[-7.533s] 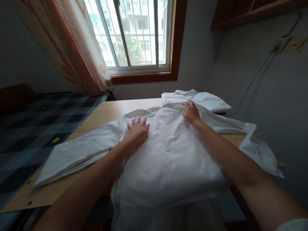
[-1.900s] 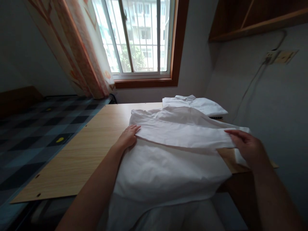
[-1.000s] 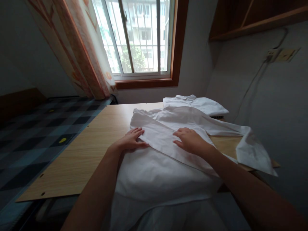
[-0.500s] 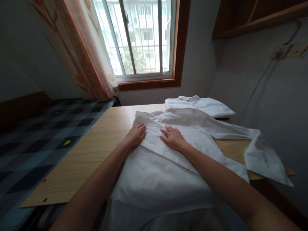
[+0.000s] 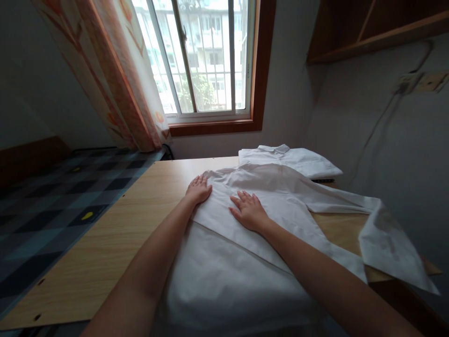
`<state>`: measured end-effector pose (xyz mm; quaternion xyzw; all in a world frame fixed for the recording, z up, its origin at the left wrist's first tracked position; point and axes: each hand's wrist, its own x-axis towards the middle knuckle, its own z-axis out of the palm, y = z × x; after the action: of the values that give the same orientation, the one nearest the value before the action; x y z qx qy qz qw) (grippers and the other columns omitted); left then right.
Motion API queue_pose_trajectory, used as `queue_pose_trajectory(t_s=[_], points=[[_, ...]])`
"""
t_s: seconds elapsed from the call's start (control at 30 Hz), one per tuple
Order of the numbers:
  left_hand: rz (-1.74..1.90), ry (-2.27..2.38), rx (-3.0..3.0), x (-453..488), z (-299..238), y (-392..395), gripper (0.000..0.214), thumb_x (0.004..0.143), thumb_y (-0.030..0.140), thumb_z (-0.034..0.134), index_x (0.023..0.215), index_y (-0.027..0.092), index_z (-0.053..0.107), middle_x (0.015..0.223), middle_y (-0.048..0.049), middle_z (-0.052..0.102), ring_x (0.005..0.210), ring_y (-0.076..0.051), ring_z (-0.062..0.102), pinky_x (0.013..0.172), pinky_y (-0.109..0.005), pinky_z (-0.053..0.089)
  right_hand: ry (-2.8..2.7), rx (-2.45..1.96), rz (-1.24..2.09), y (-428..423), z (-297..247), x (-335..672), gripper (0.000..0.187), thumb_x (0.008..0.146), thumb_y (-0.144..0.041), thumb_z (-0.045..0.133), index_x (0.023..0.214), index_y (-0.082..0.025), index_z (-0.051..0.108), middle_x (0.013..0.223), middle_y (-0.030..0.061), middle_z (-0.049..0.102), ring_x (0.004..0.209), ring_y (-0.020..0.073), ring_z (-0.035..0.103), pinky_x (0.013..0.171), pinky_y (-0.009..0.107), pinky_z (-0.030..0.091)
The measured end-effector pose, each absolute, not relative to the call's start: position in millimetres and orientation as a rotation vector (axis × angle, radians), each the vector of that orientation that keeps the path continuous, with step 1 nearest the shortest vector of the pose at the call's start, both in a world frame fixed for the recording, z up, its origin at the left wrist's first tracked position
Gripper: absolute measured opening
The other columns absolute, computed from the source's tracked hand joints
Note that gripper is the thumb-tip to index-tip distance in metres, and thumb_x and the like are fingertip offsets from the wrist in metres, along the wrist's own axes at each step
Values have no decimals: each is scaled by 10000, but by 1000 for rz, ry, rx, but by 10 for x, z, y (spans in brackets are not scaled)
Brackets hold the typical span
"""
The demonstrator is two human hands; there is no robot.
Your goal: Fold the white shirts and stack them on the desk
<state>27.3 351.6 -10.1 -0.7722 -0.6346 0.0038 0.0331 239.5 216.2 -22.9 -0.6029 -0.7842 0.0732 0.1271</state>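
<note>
White shirt (image 5: 280,196) spread on wooden table (image 5: 115,234), one sleeve folded diagonally across body, lower part hanging over near edge. Left hand (image 5: 198,189) flat, fingers apart, on shirt's left shoulder; right hand (image 5: 249,213) flat, open, on folded sleeve. No grip either hand. Folded shirt (image 5: 291,157) just behind, nr window (image 5: 199,56).

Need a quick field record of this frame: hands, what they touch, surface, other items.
left hand: flat, palm down on the white shirt's left edge
right hand: flat, fingers spread, pressing the folded-over sleeve
white shirt: spread on the table, one sleeve folded across, the other hanging off the right edge
table: light wood
folded shirt: behind, near the wall
window: beyond, curtain on the left
</note>
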Motion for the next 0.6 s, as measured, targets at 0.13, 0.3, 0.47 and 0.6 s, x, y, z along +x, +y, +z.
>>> queue_pose_trajectory(t_s=[0.13, 0.3, 0.47, 0.6], points=[[-77, -2025, -2346, 188, -105, 3614, 717, 953, 512, 247, 1519, 76, 316, 1601, -157, 256, 1491, -267, 212, 1202, -398, 187, -2273, -1740, 221, 2160, -226, 2397, 574, 1002, -520, 295, 1497, -250, 400, 1601, 97, 291, 1492, 246, 210, 1202, 470, 95], [-217, -2109, -2197, 56, 25, 3725, 630, 942, 437, 330, 1445, 73, 440, 1498, -201, 441, 1419, -329, 345, 1155, -461, 259, -2284, -1755, 252, 2167, -212, 2397, 584, 1001, -533, 287, 1506, -255, 383, 1608, 88, 273, 1499, 241, 183, 1202, 464, 89], [-349, -2214, -2086, -62, 254, 3935, 501, 967, 370, 270, 1194, 137, 651, 1230, -191, 658, 1116, -301, 600, 900, -370, 465, -2282, -1757, 257, 2169, -206, 2393, 589, 1001, -537, 278, 1506, -254, 382, 1612, 95, 261, 1499, 246, 181, 1199, 469, 88], [-371, -2265, -2143, -65, 284, 4086, 430, 932, 451, 401, 1058, 173, 704, 1034, -119, 730, 918, -235, 646, 737, -284, 460, -2274, -1750, 255, 2170, -206, 2391, 584, 1001, -529, 285, 1501, -248, 392, 1611, 102, 261, 1499, 252, 181, 1200, 470, 81]])
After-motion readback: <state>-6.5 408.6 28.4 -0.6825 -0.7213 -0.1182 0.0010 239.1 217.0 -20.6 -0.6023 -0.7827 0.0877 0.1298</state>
